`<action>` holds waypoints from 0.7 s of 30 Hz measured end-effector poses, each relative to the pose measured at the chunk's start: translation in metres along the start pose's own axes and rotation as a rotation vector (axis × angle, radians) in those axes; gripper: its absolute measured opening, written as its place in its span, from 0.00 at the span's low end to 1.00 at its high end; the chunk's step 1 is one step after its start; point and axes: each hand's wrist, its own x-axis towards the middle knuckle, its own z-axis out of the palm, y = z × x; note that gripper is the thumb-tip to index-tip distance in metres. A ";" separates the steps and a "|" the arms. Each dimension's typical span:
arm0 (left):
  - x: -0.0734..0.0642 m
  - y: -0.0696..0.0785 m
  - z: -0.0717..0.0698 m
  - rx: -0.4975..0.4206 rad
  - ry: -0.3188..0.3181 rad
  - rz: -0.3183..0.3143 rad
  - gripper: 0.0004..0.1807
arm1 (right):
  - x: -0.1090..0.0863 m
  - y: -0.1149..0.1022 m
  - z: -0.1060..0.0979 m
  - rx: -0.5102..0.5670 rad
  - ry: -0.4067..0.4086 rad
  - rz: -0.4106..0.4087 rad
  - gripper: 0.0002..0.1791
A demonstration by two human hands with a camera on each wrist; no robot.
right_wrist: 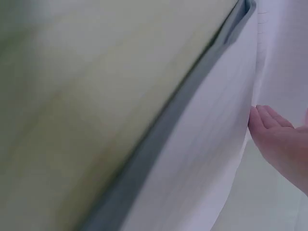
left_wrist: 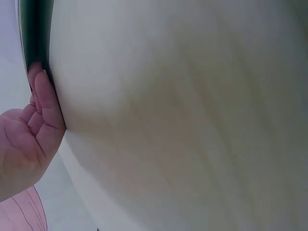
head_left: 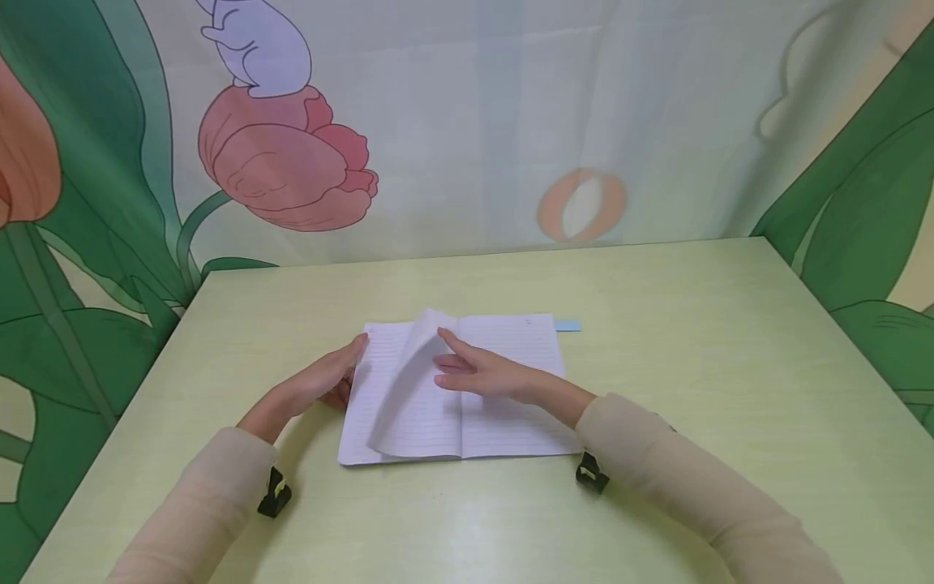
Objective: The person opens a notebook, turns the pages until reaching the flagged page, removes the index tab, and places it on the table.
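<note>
A lined notebook [head_left: 511,422] lies spread on the table, with one loose page [head_left: 416,405] standing up and curving over its left half. My right hand [head_left: 485,373] reaches across the notebook from the right. Its fingers are spread, and the upper fingertip touches the raised page. In the right wrist view, that hand [right_wrist: 281,137] shows straight fingers against the far paper edge. My left hand [head_left: 324,377] rests at the notebook's left edge, fingertips touching it near the top corner. The left wrist view shows this hand [left_wrist: 33,139] with loosely bent fingers.
A light blue tab [head_left: 568,325] sticks out beyond the notebook's top right corner. The pale wooden table [head_left: 693,341] extends on all sides of the notebook. Behind it hangs a printed curtain [head_left: 452,146] with flowers and leaves. Small black clips [head_left: 274,493] hang by the sleeves.
</note>
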 end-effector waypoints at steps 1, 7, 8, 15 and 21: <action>0.000 0.000 0.000 -0.001 0.000 -0.005 0.38 | 0.000 0.000 0.001 -0.024 -0.020 -0.003 0.45; 0.000 -0.002 0.000 0.018 -0.007 0.018 0.32 | 0.001 -0.002 0.006 -0.263 -0.054 0.015 0.38; 0.000 -0.003 0.000 0.022 -0.012 0.032 0.34 | 0.001 -0.003 0.007 -0.289 -0.059 0.018 0.37; 0.003 -0.006 0.001 0.061 -0.015 0.071 0.50 | -0.001 -0.003 0.004 -0.326 -0.040 -0.006 0.32; 0.003 -0.003 0.003 0.092 -0.012 0.072 0.49 | -0.009 -0.002 -0.008 -0.293 0.030 -0.045 0.30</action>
